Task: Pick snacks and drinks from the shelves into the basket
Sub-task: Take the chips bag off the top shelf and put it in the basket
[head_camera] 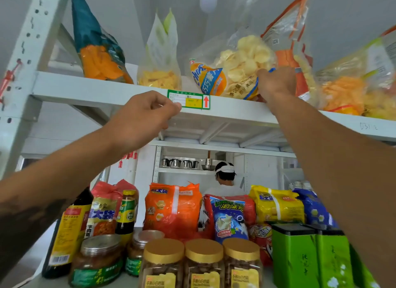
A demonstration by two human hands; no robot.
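A clear bag of pale round chips (237, 71) with a blue and orange label lies on the top shelf (90, 92). My right hand (276, 84) reaches up and grips the bag's lower right corner. My left hand (141, 120) is raised in front of the shelf edge with its fingers curled, beside the green and yellow price tag (188, 102); it holds nothing that I can see. No basket is in view.
Other snack bags stand on the top shelf: teal and orange (96, 45), yellow crisps (159, 73), orange ones (342, 90). The lower shelf holds bottles (64, 234), jars (203, 264), noodle packs (173, 208) and green tins (300, 257). A person (225, 180) stands behind the rack.
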